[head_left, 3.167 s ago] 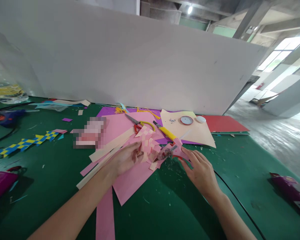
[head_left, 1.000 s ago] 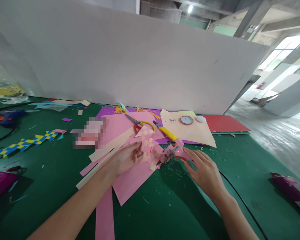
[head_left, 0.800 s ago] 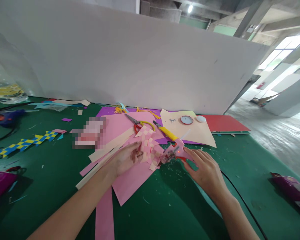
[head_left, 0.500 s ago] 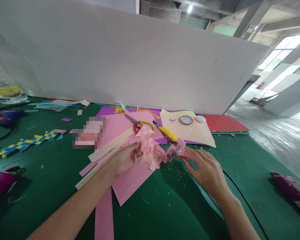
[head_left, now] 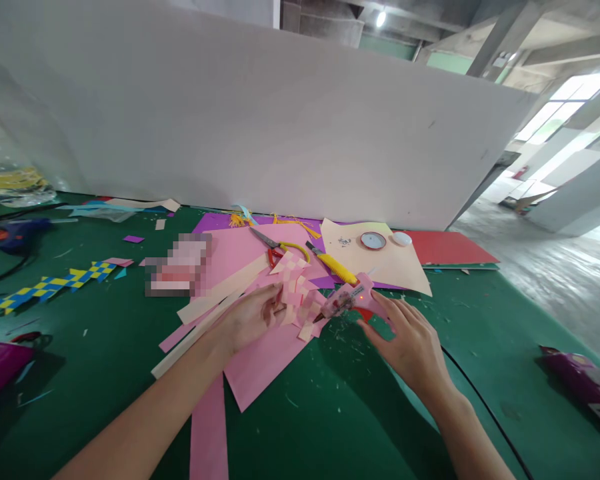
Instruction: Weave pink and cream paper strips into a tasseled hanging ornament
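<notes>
My left hand (head_left: pixel 250 319) pinches a woven piece of pink and cream paper strips (head_left: pixel 298 293) over a pink sheet (head_left: pixel 260 360) on the green table (head_left: pixel 105 347). My right hand (head_left: pixel 405 340) grips a pink hot glue gun (head_left: pixel 353 301) whose small red light is on. Its nozzle points left and touches the lower right edge of the woven piece. A black cord (head_left: pixel 473 393) runs back from the gun beside my right forearm.
Behind the weave lie scissors (head_left: pixel 277 245), a yellow utility knife (head_left: pixel 333 265), a cream sheet (head_left: pixel 380 263) with a round red-rimmed lid (head_left: pixel 373 240), and purple and red sheets. A blue-yellow woven strip (head_left: pixel 50 287) lies left. Magenta objects (head_left: pixel 585 387) sit at both table edges. A white board (head_left: pixel 260 127) stands behind.
My right hand has tilted the glue gun and brought its nozzle slightly lower and left against the woven piece. My left hand has kept its pinch in place.
</notes>
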`<state>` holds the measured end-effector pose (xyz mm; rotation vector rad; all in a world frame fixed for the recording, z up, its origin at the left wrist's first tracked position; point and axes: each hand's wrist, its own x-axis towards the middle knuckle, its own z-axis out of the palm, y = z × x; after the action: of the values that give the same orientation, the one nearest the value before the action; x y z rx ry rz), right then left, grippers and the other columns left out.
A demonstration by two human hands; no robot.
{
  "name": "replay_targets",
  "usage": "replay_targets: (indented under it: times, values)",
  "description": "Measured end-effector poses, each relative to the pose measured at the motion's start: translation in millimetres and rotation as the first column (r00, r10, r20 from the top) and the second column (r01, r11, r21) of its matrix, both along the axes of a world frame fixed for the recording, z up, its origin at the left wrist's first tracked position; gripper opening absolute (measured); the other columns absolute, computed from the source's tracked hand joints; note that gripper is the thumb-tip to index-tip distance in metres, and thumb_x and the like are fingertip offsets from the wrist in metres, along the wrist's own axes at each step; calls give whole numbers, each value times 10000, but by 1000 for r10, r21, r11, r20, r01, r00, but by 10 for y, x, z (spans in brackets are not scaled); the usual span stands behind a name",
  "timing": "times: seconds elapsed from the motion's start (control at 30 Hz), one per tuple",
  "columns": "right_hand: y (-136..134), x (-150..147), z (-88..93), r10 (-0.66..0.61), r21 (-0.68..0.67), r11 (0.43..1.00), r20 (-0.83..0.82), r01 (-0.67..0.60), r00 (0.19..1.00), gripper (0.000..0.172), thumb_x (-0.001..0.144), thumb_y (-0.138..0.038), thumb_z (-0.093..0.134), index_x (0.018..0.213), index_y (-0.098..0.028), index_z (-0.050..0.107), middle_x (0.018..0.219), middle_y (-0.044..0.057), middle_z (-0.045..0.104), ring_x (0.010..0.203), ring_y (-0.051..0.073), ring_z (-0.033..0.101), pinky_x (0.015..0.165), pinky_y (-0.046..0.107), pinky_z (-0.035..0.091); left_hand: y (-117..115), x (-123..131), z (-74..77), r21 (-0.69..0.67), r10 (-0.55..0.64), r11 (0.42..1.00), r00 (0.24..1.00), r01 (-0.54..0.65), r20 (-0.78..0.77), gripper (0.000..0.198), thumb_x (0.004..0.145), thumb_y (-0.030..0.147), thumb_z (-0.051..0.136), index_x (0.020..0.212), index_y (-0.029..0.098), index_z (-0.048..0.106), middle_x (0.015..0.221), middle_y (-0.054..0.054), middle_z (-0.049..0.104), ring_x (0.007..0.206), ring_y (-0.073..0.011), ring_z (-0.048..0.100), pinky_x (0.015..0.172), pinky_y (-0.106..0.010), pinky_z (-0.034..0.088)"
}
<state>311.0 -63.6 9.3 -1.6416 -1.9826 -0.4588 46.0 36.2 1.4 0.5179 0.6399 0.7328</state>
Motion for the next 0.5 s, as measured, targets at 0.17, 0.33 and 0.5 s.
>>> replay_targets:
  times: [0.17,0.33,0.5]
  values:
    - [31,146,8,-224,-93,972,-109,214,969,484,802,-520,579,1153,-188,595,974,83,698,826,246,653,640,323,491,15,-6,-6,-41,-8,999,1000,9,3,60,838,186,634,784,160,644,759,-43,632,706,-118,618,543,-164,478]
    - [-90,703,-64,-523,-190,850,-204,490,827,545,746,-654,546,974,-171,651,626,47,657,492,219,573,450,293,395,1,-11,11,-25,-17,1000,1000,17,3,92,821,213,660,757,152,633,708,-17,582,616,-89,549,526,-166,458]
    - [-320,1241,-363,-599,-141,796,-44,588,800,554,761,-658,515,846,-131,665,691,114,643,597,267,584,498,341,425,-80,35,131,160,44,987,995,-28,-92,163,798,236,679,692,158,583,674,15,498,603,-84,477,593,-196,452]
